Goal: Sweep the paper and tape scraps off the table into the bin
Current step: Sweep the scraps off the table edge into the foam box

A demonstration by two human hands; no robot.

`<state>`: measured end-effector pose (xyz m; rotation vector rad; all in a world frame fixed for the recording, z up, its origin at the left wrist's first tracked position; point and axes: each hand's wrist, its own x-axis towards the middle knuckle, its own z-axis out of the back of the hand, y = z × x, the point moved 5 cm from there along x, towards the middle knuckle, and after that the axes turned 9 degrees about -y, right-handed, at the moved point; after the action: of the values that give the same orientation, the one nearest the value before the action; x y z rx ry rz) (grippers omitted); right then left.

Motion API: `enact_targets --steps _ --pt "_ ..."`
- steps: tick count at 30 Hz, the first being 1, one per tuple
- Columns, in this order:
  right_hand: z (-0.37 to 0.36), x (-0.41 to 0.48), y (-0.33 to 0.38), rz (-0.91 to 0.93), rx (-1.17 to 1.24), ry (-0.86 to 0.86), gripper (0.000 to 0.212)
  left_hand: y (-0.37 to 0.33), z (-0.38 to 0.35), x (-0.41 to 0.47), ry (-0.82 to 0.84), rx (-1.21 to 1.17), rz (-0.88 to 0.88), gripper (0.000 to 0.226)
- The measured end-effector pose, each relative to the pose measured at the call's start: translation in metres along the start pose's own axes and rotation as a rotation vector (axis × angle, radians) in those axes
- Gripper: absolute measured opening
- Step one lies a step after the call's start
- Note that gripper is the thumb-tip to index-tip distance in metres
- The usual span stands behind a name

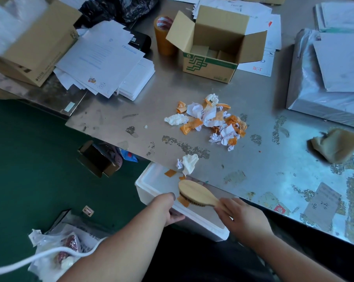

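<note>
A pile of crumpled white paper and orange tape scraps (pixel 211 119) lies mid-table on the steel table (pixel 253 176). A smaller clump of white paper (pixel 188 162) sits at the table's near edge. Below that edge is a white foam bin (pixel 151 186), with orange tape bits (pixel 170 173) inside. My left hand (pixel 168 208) grips the bin's near rim. My right hand (pixel 243 217) holds the handle of a wooden brush (pixel 196 193), whose head is over the bin, bristles down.
An open cardboard box (pixel 212 47) and a tape roll (pixel 163 35) stand behind the pile. Paper stacks (pixel 103 60) lie at left, wrapped bundles (pixel 330 78) at right. A tan cloth (pixel 334 147) rests at the right. Green floor holds a small box (pixel 96 159) and bags (pixel 56 247).
</note>
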<state>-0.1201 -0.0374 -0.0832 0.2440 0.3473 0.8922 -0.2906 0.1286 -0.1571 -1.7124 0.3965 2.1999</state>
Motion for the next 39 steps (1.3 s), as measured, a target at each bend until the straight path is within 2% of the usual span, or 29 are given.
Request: enact_targets --steps 6,11,14,24,34,39 --pt "0.028 0.029 0.017 -0.102 0.060 -0.116 0.022 -0.005 0.011 0.005 -0.006 0.008 -0.016 0.027" --pt "0.041 0.068 0.018 -0.322 0.114 -0.158 0.045 -0.016 0.026 0.011 -0.008 -0.020 -0.024 0.028" --pt "0.040 0.080 0.017 -0.375 0.091 -0.156 0.048 -0.023 0.039 0.014 -0.018 -0.029 -0.025 0.027" --pt "-0.006 0.048 0.059 -0.348 0.082 -0.044 0.041 -0.041 0.054 0.013 0.017 -0.065 0.011 0.028" --pt "-0.025 0.035 0.095 -0.340 0.086 -0.051 0.038 -0.056 0.059 0.009 0.053 -0.030 0.008 0.028" --pt "-0.019 0.048 0.101 -0.271 0.072 -0.047 0.039 -0.058 0.061 0.008 0.019 -0.069 0.045 0.030"
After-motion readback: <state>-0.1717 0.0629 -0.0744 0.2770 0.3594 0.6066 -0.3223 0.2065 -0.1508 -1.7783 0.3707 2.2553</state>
